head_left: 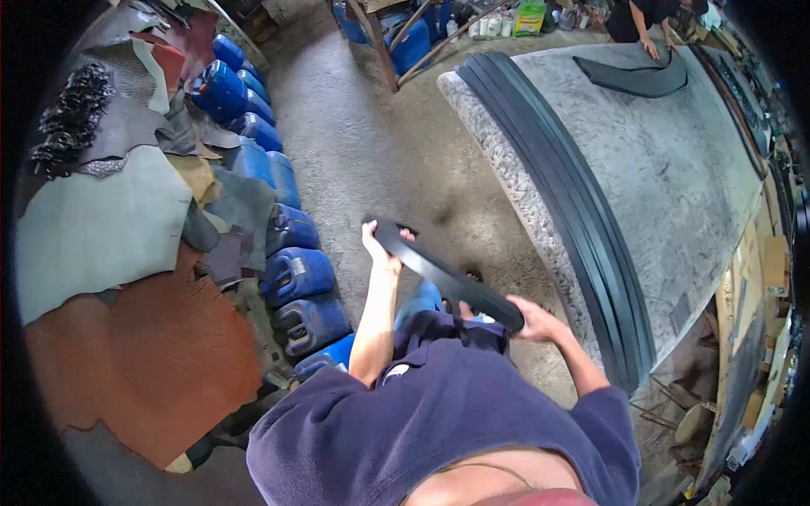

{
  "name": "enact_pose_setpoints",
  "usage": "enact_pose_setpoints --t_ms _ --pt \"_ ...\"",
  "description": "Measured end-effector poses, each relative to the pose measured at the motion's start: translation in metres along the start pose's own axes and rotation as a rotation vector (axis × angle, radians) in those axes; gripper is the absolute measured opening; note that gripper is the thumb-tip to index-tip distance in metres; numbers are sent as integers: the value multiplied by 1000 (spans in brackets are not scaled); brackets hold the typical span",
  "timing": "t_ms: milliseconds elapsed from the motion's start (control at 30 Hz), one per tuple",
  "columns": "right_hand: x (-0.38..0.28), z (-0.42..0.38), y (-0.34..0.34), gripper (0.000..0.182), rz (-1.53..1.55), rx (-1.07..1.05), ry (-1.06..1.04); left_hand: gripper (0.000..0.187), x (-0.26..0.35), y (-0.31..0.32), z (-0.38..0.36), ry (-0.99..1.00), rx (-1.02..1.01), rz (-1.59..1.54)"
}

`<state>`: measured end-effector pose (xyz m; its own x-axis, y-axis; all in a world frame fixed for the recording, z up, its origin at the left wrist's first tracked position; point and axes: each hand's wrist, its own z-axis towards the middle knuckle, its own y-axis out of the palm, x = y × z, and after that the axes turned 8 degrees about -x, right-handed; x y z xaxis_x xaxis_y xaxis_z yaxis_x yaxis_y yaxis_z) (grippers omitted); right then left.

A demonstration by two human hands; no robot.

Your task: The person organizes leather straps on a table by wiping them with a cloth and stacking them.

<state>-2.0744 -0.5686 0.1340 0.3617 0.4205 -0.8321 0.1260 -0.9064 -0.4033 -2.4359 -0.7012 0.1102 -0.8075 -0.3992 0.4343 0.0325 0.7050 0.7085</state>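
My left hand (384, 246) is closed around one end of a black leather strip (447, 278), in front of my body. My right hand (540, 320) grips the strip's other end, lower and to the right. The strip runs slanting between both hands and appears folded or doubled; its far end is slightly blurred. To the right, a stack of long black strips (582, 202) lies curved in view along the near edge of a grey-topped table (675, 177). My right hand is apart from that stack.
Blue plastic jerrycans (299, 274) line the floor at left. Beyond them lie leather hides, including a brown one (169, 354) and a pale one (110, 223). At the table's far end, another person's hands (651, 46) rest by a black strip (637, 78). A wooden frame (380, 46) stands ahead.
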Motion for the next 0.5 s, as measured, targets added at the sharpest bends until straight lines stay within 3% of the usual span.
enact_pose_setpoints --t_ms 67,133,200,300,367,433,500 --pt "13 25 7 78 -18 91 -86 50 23 32 3 30 -18 33" --pt "-1 63 0 76 54 214 6 47 43 72 7 68 -111 63" --pt "12 108 12 82 -37 378 -80 40 61 95 16 104 -240 75" --pt "11 180 34 87 -73 546 -121 37 84 141 9 187 -262 245" --pt "-3 226 47 92 -40 617 -86 36 106 162 -1 18 -349 364" --pt "-22 268 56 96 -27 695 -144 43 131 166 16 43 -453 449" --pt "-42 303 53 107 -94 621 -223 47 160 173 23 18 -637 639"
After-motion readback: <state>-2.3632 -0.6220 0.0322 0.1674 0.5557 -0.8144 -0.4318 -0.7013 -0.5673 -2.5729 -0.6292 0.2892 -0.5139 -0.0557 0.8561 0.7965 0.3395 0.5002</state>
